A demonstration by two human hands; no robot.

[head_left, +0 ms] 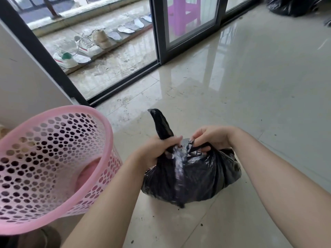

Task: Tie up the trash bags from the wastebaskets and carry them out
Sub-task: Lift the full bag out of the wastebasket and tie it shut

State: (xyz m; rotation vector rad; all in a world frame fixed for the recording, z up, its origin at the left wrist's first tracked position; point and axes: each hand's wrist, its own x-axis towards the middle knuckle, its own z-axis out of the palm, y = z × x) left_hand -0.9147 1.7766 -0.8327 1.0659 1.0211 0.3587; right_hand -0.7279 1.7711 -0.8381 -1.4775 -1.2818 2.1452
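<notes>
A black trash bag [191, 174] sits on the tiled floor [250, 97] low in the middle of the frame, already out of the pink perforated wastebasket [53, 169] tilted at the lower left. The left hand [157, 149] is clenched around one gathered tail of the bag's mouth, which sticks up and away toward the upper left; the right hand [211, 138] pinches the other tail, its fingertips curled into the plastic just beside the left. Both hands meet right over the bag's top, so the knot looks half made: the tails lie left and right of each other and want crossing and pulling apart sideways. Another black bag [290, 6] waits at the upper right.
</notes>
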